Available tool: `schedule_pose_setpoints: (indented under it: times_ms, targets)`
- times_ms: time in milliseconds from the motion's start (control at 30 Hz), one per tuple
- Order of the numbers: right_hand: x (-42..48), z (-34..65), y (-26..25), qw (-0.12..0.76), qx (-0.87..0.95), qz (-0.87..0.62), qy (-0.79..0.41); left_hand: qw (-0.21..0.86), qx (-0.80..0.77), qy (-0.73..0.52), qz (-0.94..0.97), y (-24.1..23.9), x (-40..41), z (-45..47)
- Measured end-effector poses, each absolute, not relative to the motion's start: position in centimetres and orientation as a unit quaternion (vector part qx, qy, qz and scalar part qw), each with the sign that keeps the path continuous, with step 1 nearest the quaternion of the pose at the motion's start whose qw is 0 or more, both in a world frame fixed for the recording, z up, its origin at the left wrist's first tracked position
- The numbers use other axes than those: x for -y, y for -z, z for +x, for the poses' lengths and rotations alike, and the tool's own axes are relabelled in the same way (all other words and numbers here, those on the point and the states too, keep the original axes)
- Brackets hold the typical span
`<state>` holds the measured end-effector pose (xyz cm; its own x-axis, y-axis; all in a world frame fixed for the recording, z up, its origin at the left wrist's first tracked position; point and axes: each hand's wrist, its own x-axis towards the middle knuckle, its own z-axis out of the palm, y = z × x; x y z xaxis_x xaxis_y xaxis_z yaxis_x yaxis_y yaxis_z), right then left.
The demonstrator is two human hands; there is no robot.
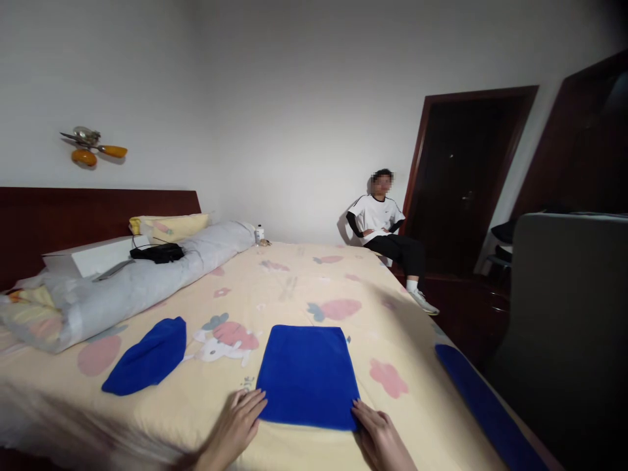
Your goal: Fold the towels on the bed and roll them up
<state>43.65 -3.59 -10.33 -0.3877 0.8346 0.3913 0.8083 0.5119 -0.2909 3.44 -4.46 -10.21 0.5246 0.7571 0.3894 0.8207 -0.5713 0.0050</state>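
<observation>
A blue cloth (308,376) lies flat on the bed in front of me as a near square. The fingers of my left hand (238,418) are stretched out and rest on its left edge near the close corner. At the close right corner, my right hand (380,432) touches the edge with its fingers extended; its thumb is hidden. To the left lies a crumpled second blue cloth (147,356). A long blue cloth (483,399) lies along the right side of the bed.
The bed (294,278) has a patterned cream sheet. A rolled quilt in clear wrapping (161,288), a white box (98,257) and a black bag (157,253) are at the left. A bottle (260,234) stands far back. A person (377,216) sits at the far right corner.
</observation>
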Motion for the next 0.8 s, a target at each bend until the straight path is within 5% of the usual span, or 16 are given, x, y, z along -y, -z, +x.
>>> schedule_pose_setpoints:
  times_ms: [167,467,700,800]
  targets:
    - [4.5,43.6,9.7,0.305,0.823,-0.479,-0.023,0.029,0.456,0.225,-0.861,9.9,4.8,3.2]
    - [0.5,43.6,7.4,0.343,0.754,-0.526,-0.191,-0.148,0.586,0.379,-0.701,7.9,1.3,5.0]
    - [-2.3,41.0,9.2,0.294,0.723,-0.625,0.006,0.084,0.656,0.322,-0.677,10.3,-0.7,7.8]
    - [-1.3,37.5,9.7,0.304,0.759,-0.574,0.040,0.082,0.558,0.284,-0.775,10.3,0.1,11.0]
